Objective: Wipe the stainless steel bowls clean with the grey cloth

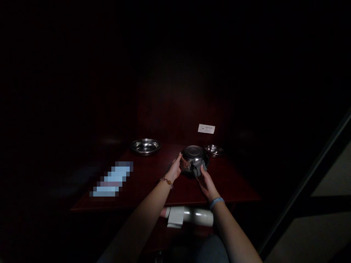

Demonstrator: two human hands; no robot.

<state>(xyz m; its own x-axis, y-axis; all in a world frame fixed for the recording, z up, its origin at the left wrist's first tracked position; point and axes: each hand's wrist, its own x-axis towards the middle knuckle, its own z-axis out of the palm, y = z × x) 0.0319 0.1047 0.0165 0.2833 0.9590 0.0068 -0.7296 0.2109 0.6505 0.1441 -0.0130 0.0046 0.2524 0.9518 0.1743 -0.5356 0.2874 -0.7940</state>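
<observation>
A shiny metal bowl (188, 157) is turned with its base up and toward me, above the dark red table (164, 190). My left hand (175, 168) grips the bowl's left side, fingers on its wall. In my right hand (207, 180) is a crumpled grey cloth (199, 168), pressed against the bowl's near right side. A wider, shallow metal bowl (146, 147) sits at the back left of the table. Partly hidden behind the held bowl, a small metal bowl (214, 150) stands at the right.
A white power socket (206, 129) is on the back wall. Below the table's front edge lies a white cylindrical roll or stack (197, 216). A pixelated pale-blue patch (112, 179) covers something at the left. The surroundings are very dark.
</observation>
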